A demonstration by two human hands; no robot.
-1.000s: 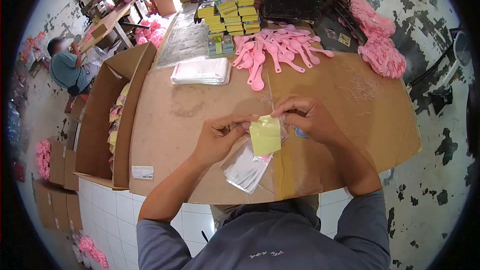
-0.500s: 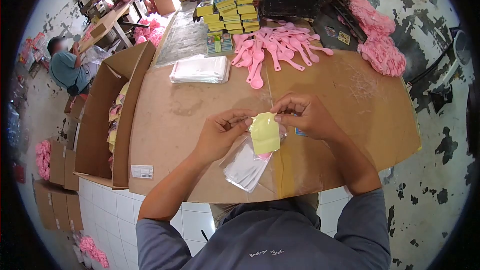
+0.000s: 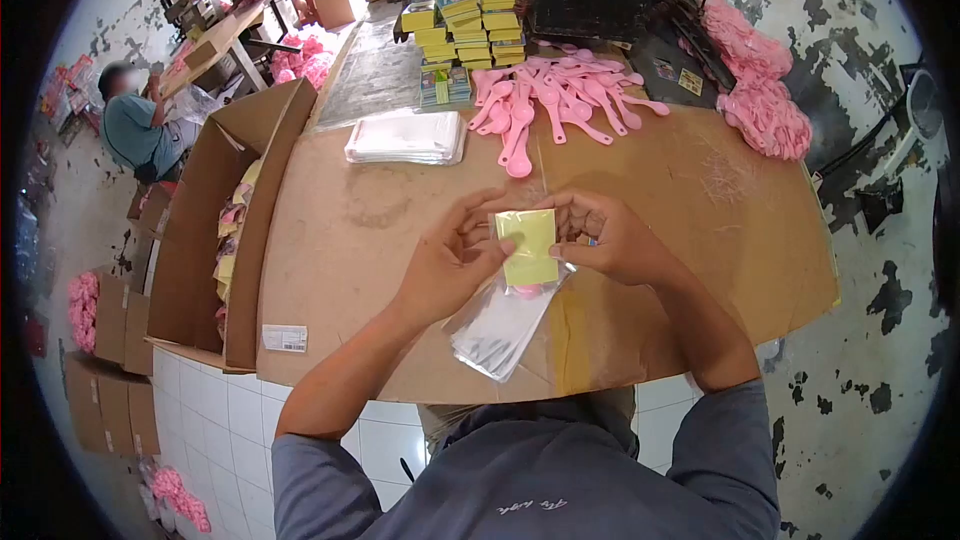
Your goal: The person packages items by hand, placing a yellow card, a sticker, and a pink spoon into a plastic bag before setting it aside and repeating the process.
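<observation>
A yellow card (image 3: 530,248) in a clear plastic bag is held upright between my hands, with a bit of pink showing at its lower edge. My left hand (image 3: 450,265) pinches the left side, thumb across the card's front and fingers behind. On the right edge, my right hand (image 3: 615,245) grips with its thumb, its other fingers curled behind. Below the card, a fanned stack of clear plastic bags (image 3: 500,335) lies on the cardboard-covered table. Something small and blue beside my right hand is mostly hidden.
Pink measuring spoons (image 3: 565,100) lie piled at the back of the table. Behind them stand stacks of yellow-edged cards (image 3: 460,25). A pack of clear bags (image 3: 405,137) lies left of the spoons. An open carton (image 3: 275,155) flanks the left edge. A person (image 3: 140,125) sits farther left.
The bagged card has risen slightly and sits straighter. My left thumb has slid onto its front, and my right hand has shifted lower along its edge.
</observation>
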